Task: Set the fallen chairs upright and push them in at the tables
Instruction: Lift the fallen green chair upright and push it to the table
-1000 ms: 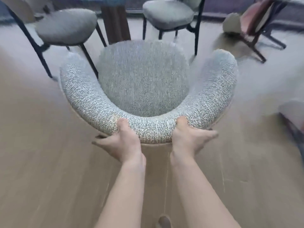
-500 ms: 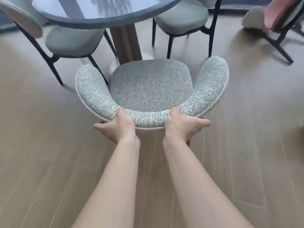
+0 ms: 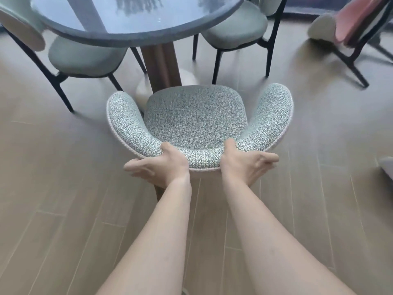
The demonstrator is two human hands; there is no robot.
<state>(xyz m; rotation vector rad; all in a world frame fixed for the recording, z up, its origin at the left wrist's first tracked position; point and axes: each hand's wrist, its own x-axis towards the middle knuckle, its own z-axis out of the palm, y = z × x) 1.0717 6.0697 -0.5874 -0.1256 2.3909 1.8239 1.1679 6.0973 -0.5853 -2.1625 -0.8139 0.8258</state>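
Two hands grasp the curved backrest of the speckled grey chair (image 3: pixel 195 120), which stands upright on the wooden floor (image 3: pixel 53 188) at the middle of the view, its seat facing the round table (image 3: pixel 136 38) at 12 o'clock. The front of the seat is just beside the table's brown pedestal (image 3: pixel 161 64); whether it reaches under the tabletop I cannot tell. The left hand (image 3: pixel 159 165) holds the backrest at 7 o'clock of the seat, thumb hooked over the padded top and fingers spread along the outer side. The right hand (image 3: pixel 246 165) grips the same way at 5 o'clock of the seat. A pale green chair (image 3: pixel 85 56) with dark legs stands at 10 o'clock, its seat partly under the tabletop, and a second green chair (image 3: pixel 234 28) stands at 1 o'clock, close to the table's edge. At 2 o'clock, well apart from the table, a pink and cream chair (image 3: pixel 348 28) lies tipped over on the floor with its dark legs sticking out sideways
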